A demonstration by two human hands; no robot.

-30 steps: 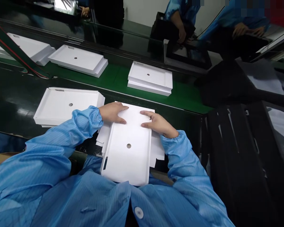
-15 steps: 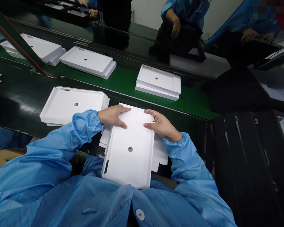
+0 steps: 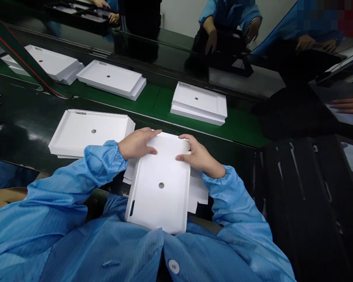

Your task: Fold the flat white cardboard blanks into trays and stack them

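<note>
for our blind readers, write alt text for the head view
The left hand and right hand, in blue sleeves, hold the far end of a white tray with a round hole. Another tray lies to the left on a dark table; beyond, more trays sit stacked on a green strip.

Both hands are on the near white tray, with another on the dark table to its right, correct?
Wrong side: the head view shows the other tray on the dark table to the left. Left hand and right hand are on the near tray.
</note>
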